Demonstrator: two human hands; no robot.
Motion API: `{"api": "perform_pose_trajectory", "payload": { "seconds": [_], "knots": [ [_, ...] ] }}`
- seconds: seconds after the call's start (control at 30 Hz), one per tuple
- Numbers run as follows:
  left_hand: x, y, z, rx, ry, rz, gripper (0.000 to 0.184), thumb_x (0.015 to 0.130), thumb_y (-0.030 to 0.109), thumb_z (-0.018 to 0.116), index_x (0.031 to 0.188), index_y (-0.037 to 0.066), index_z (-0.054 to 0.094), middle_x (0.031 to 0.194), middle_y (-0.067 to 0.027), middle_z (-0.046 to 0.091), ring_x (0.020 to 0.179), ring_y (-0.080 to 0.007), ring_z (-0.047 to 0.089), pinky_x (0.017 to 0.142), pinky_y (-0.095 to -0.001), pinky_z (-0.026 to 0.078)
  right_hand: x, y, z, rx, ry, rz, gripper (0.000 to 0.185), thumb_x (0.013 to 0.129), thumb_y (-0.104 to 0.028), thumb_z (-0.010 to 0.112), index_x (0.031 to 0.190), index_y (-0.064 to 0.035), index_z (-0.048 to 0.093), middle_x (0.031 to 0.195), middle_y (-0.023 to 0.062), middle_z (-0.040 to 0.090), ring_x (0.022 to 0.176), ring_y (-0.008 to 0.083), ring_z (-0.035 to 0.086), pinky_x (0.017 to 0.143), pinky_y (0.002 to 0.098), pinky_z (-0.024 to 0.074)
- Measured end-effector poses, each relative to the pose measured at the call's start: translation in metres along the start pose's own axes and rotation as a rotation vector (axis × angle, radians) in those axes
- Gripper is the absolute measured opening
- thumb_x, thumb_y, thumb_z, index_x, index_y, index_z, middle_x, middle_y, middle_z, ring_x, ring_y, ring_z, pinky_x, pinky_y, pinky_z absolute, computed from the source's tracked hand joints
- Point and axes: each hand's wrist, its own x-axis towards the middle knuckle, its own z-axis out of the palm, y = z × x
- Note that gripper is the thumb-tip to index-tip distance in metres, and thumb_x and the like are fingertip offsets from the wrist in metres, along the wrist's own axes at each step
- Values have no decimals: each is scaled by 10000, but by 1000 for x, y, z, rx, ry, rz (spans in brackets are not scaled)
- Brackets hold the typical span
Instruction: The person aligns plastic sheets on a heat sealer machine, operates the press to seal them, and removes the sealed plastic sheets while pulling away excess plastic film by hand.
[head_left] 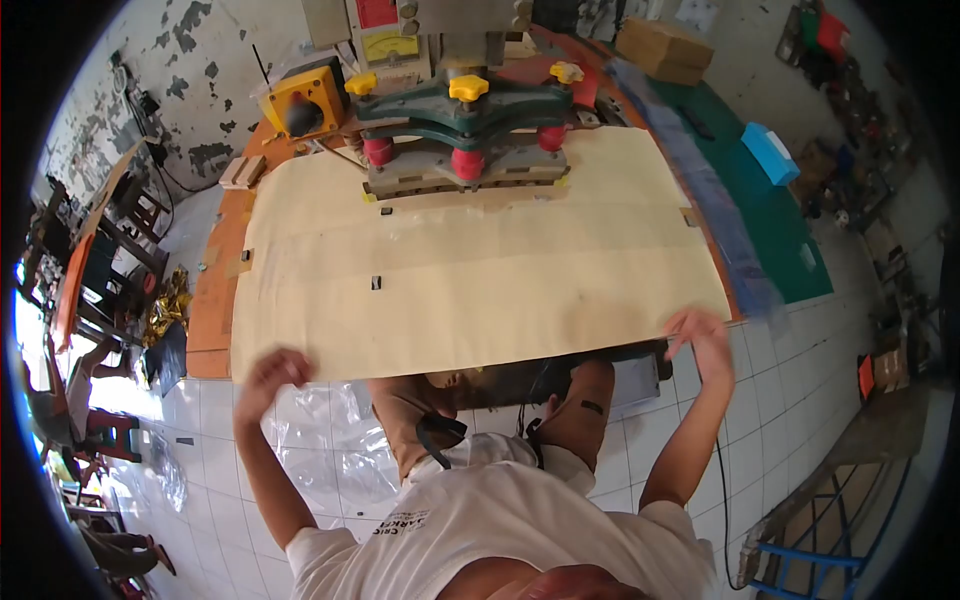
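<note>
A large cream sheet (500,290) covers most of the worktable, with small dark pieces on it. At its near left corner is my left hand (276,380), its fingers bent and smeared by motion. Whether it pinches anything cannot be made out. My right hand (704,338) is at the near right corner, also blurred, with fingers apart and nothing seen in them. Beyond both hands, a green press frame (465,125) with yellow knobs and red round parts stands over the sheet's far edge.
A yellow control box (303,101) stands at the back left. On the right are a green mat (770,235), a blue box (770,154) and a cardboard box (664,50). My knees are under the near edge. People are at the far left.
</note>
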Motion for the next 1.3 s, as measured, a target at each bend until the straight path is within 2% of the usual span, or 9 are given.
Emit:
{"api": "perform_pose_trajectory", "payload": {
  "seconds": [0.03, 0.1, 0.3, 0.37, 0.43, 0.47, 0.53, 0.97, 1.3],
  "knots": [
    [-15, -17, 10, 169, 8, 37, 95, 833, 61, 579, 853, -24, 616, 816, -95, 627, 731, -152, 593, 668, -271, 478, -7, 8, 15, 13, -404, 32, 279, 909, -246, 571, 897, 25, 638, 870, 130, 665, 652, 221, 652, 612, 319, 540],
    [-41, -55, 8, -300, 50, 17, 52, 747, -37, 551, 712, -7, 574, 707, -147, 624, 642, -211, 606, 603, -295, 495, -8, 63, 50, -14, -656, 343, 321, 919, -287, 564, 982, 21, 626, 904, 119, 670, 689, 178, 655, 647, 311, 542],
    [-87, -173, 35, -455, 197, -347, 88, 796, 13, 518, 848, -24, 579, 801, -171, 658, 698, -227, 656, 552, -317, 511, -10, 353, 141, -419, -721, 787, 381, 906, -375, 537, 1139, -78, 583, 998, 44, 638, 843, 158, 622, 653, 304, 505],
    [-90, -259, 50, -169, 118, -411, 206, 866, 150, 509, 1015, 21, 569, 874, -137, 669, 750, -211, 667, 610, -308, 515, -16, 381, 170, -657, -910, 838, 454, 890, -424, 529, 1217, -110, 544, 1120, 94, 611, 949, 213, 608, 678, 399, 508],
    [-106, -406, 38, -436, -12, -880, 477, 822, 124, 596, 1269, 31, 461, 1063, -148, 638, 829, -213, 657, 676, -329, 550, -33, 401, 191, -661, -888, 1029, 477, 877, -431, 521, 1239, -121, 546, 1183, 139, 594, 993, 250, 608, 734, 433, 502],
    [-118, -419, 62, -162, -63, -871, 314, 881, 323, 517, 1150, 168, 566, 1017, -50, 658, 910, -216, 641, 785, -415, 484, -42, 408, 197, -648, -896, 1103, 471, 879, -428, 519, 1235, -120, 548, 1180, 138, 595, 993, 249, 607, 736, 430, 501],
    [-130, -453, 96, -206, -138, -957, 328, 852, 343, 563, 1124, 159, 570, 1033, -7, 622, 954, -207, 596, 794, -436, 477, -52, 412, 200, -604, -917, 1143, 460, 883, -422, 514, 1227, -119, 550, 1173, 135, 596, 991, 246, 604, 742, 424, 498],
    [-76, -342, 136, 174, -215, -1003, 358, 826, 345, 590, 1112, 130, 577, 1015, -42, 624, 950, -216, 585, 800, -422, 487, -23, 384, 184, -398, -890, 965, 392, 909, -386, 483, 1177, -112, 565, 1131, 120, 603, 982, 225, 588, 778, 386, 483],
    [-58, -367, 137, 218, -217, -932, 374, 820, 343, 591, 1108, 104, 579, 1022, -62, 628, 942, -225, 591, 796, -407, 493, -71, 332, 171, -235, -623, 559, 348, 929, -358, 459, 1139, -106, 577, 1098, 108, 608, 975, 210, 576, 805, 356, 471]
  ]
}}
